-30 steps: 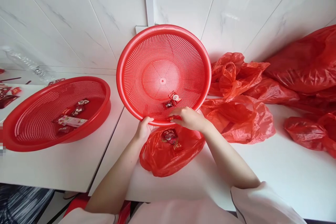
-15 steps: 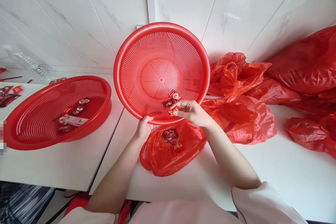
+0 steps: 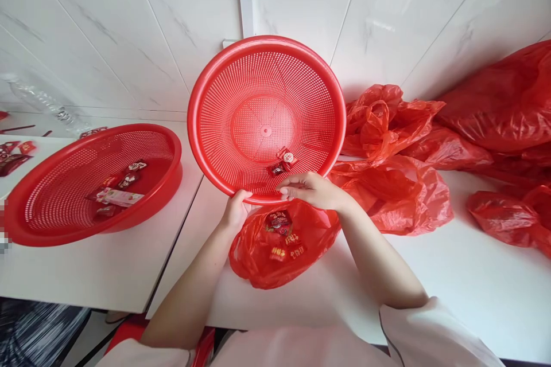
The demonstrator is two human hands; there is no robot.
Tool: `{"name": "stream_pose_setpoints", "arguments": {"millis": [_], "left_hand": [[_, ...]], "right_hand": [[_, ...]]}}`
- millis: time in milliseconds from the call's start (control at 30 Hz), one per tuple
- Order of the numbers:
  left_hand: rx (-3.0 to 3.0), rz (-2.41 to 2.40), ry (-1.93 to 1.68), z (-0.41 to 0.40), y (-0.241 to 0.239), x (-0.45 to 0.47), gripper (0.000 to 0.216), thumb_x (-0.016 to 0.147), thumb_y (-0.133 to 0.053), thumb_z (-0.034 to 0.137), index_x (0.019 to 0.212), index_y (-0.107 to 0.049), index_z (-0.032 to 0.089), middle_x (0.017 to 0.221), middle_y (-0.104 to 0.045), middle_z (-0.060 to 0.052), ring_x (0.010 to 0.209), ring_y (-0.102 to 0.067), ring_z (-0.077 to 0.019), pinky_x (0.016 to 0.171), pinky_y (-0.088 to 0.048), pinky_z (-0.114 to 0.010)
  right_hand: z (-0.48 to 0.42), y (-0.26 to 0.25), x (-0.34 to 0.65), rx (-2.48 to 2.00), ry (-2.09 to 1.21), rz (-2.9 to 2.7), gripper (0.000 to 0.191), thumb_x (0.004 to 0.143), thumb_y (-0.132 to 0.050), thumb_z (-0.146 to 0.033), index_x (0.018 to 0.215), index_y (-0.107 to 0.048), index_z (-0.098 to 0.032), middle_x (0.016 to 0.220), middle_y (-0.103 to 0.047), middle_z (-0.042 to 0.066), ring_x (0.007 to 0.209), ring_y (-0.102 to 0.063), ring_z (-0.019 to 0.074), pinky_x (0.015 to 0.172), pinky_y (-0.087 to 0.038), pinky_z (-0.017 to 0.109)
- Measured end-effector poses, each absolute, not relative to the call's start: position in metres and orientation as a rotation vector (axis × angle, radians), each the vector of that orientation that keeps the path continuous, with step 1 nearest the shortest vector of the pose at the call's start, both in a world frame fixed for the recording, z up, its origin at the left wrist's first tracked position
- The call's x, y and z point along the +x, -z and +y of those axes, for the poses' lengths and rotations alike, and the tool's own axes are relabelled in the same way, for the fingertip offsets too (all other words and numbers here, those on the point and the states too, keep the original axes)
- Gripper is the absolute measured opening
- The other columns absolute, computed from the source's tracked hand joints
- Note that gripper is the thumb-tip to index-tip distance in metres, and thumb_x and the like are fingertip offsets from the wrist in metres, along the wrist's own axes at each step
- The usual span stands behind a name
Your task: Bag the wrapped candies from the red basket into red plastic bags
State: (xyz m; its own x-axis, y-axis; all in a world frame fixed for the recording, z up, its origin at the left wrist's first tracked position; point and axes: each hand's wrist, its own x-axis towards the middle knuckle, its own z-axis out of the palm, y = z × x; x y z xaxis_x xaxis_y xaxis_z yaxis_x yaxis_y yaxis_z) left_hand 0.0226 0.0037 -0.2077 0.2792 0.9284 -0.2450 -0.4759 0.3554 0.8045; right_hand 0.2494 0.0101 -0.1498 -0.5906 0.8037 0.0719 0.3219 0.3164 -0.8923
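Right hand [image 3: 314, 190]: here it is at the near rim, palm down, fingers loosely bent, thumb close to the fingertips; can't tell from this angle whether anything is pinched there.
Left hand [image 3: 236, 211]: closed on the colander's near rim, thumb over the edge, firm grip.
Held colander [image 3: 264, 77]: big, red, perforated, tipped up so its mouth faces the wearer, near rim above the open bag.
Wrapped sweets [image 3: 286, 156]: a red one and a darker one, side by side low inside that colander, just beyond the right fingertips.
Open bag [image 3: 258, 275]: red plastic, mouth wide, on the white table [image 3: 322, 312] right below the hands.
Dark-red packet [image 3: 279, 218]: inside the bag, towards its far side.
Red-and-gold packets [image 3: 278, 253]: a small cluster in the bag, nearer the wearer.
Second colander [image 3: 166, 189]: also red, over on the left, leaning, with dark sweets [image 3: 128, 180] and a pink-and-white packet [image 3: 120, 197] grouped inside.
Crumpled bag [image 3: 400, 200]: red, thin, slack, just right of the open one.
Bulging bag [image 3: 508, 103]: big and red, far right by the tiled wall [image 3: 297, 0].
Clear bottle [image 3: 47, 106]: lying beyond the second colander, far left.
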Motion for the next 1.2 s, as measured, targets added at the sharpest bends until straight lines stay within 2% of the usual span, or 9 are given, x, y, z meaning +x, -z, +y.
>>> {"name": "stream_pose_setpoints", "arguments": {"millis": [133, 267, 400, 567, 733, 833, 933, 1067, 1200], "left_hand": [[0.688, 0.798, -1.050, 0.001, 0.209, 0.024, 0.027, 0.072, -0.057, 0.023, 0.092, -0.071, 0.010, 0.095, -0.073, -0.013, 0.104, -0.065, -0.0328, 0.090, -0.052, -0.045], [0.695, 0.794, -1.026, -0.003, 0.210, 0.027, 0.025, 0.073, -0.058, 0.023, 0.092, -0.070, 0.012, 0.097, -0.072, -0.012, 0.104, -0.065, -0.0319, 0.089, -0.052, -0.044], [0.693, 0.783, -1.026, -0.003, 0.211, 0.029, 0.028, 0.073, -0.058, 0.021, 0.097, -0.070, 0.013, 0.100, -0.072, -0.011, 0.103, -0.065, -0.0310, 0.089, -0.053, -0.043], [0.660, 0.829, -1.035, 0.000, 0.212, 0.027, 0.029, 0.071, -0.057, 0.022, 0.094, -0.070, 0.010, 0.096, -0.073, -0.012, 0.100, -0.066, -0.0315, 0.087, -0.053, -0.044], [0.656, 0.808, -1.079, 0.006, 0.214, 0.021, 0.024, 0.070, -0.058, 0.023, 0.088, -0.069, 0.011, 0.094, -0.073, -0.011, 0.099, -0.067, -0.0302, 0.089, -0.053, -0.044], [0.662, 0.842, -1.100, 0.007, 0.214, 0.019, 0.018, 0.069, -0.059, 0.024, 0.078, -0.068, 0.011, 0.087, -0.072, -0.011, 0.096, -0.068, -0.0305, 0.088, -0.053, -0.043], [0.691, 0.836, -1.106, 0.007, 0.212, 0.018, 0.025, 0.070, -0.057, 0.024, 0.085, -0.070, 0.010, 0.091, -0.072, -0.011, 0.096, -0.068, -0.0301, 0.086, -0.054, -0.042], [0.686, 0.852, -1.074, 0.005, 0.210, 0.020, 0.023, 0.070, -0.057, 0.025, 0.083, -0.070, 0.010, 0.092, -0.072, -0.014, 0.097, -0.067, -0.0313, 0.086, -0.055, -0.043], [0.676, 0.877, -1.047, 0.002, 0.209, 0.023, 0.023, 0.069, -0.058, 0.026, 0.082, -0.069, 0.009, 0.089, -0.072, -0.014, 0.095, -0.068, -0.0320, 0.085, -0.054, -0.044]], "right_hand": [[0.016, 0.166, 0.243, -1.158, -0.793, -2.085, 0.026, 0.094, -0.051, -0.031, 0.115, -0.064, -0.021, 0.107, -0.071, 0.006, 0.097, -0.066, 0.0188, 0.090, -0.050, 0.035], [0.022, 0.185, 0.235, -1.289, -0.527, -2.150, 0.042, 0.091, -0.055, -0.029, 0.131, -0.054, -0.017, 0.134, -0.056, 0.016, 0.126, -0.051, 0.0278, 0.105, -0.040, 0.046], [0.021, 0.190, 0.232, -1.227, -0.706, -2.266, 0.046, 0.089, -0.060, -0.035, 0.130, -0.056, -0.015, 0.125, -0.062, 0.017, 0.116, -0.059, 0.0271, 0.099, -0.046, 0.045], [0.021, 0.182, 0.234, -1.127, -1.007, -2.075, 0.028, 0.081, -0.069, -0.026, 0.108, -0.070, -0.019, 0.104, -0.072, 0.006, 0.095, -0.068, 0.0194, 0.091, -0.051, 0.035], [0.027, 0.179, 0.240, -0.958, -1.356, -1.713, 0.029, 0.084, -0.066, -0.035, 0.105, -0.071, -0.016, 0.100, -0.074, 0.007, 0.090, -0.069, 0.0169, 0.085, -0.053, 0.031], [0.024, 0.171, 0.246, -0.912, -1.418, -1.731, 0.030, 0.084, -0.066, -0.037, 0.104, -0.072, -0.016, 0.099, -0.074, 0.005, 0.089, -0.068, 0.0158, 0.084, -0.052, 0.030], [0.019, 0.161, 0.252, -0.913, -1.433, -1.909, 0.029, 0.087, -0.062, -0.041, 0.098, -0.072, -0.017, 0.090, -0.073, 0.004, 0.081, -0.067, 0.0157, 0.077, -0.052, 0.029], [0.021, 0.162, 0.257, -1.155, -0.968, -2.059, 0.029, 0.090, -0.057, -0.044, 0.090, -0.072, -0.019, 0.085, -0.072, 0.003, 0.077, -0.066, 0.0168, 0.075, -0.050, 0.031], [0.031, 0.177, 0.255, -1.326, -0.342, -1.995, 0.020, 0.093, -0.053, -0.030, 0.100, -0.067, -0.019, 0.108, -0.069, 0.009, 0.101, -0.063, 0.0223, 0.092, -0.047, 0.037]]}}
